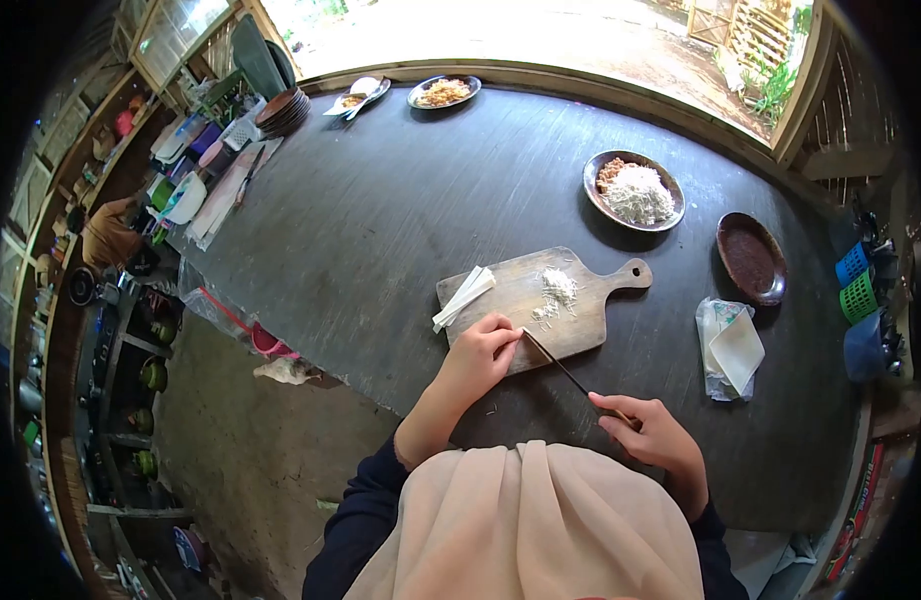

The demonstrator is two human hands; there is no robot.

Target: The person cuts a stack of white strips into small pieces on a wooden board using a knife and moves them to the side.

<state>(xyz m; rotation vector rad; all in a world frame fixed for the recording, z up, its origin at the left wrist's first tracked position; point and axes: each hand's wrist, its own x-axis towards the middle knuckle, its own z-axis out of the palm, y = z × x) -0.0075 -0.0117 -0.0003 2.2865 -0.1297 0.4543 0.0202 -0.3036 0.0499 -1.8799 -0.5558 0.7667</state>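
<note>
On the dark table lies a wooden cutting board with its handle to the right. White strips rest at its left end, and a small heap of thin white shreds sits near its middle. My left hand is at the board's near edge, fingers pinched together by the knife tip; whatever they hold is too small to make out. My right hand is closed around the handle of a knife, whose blade points up and left toward my left fingers.
A plate of white shreds and brown food stands beyond the board. To the right are an empty brown dish and white sheets on plastic. Two food plates, stacked plates and containers line the far side and left.
</note>
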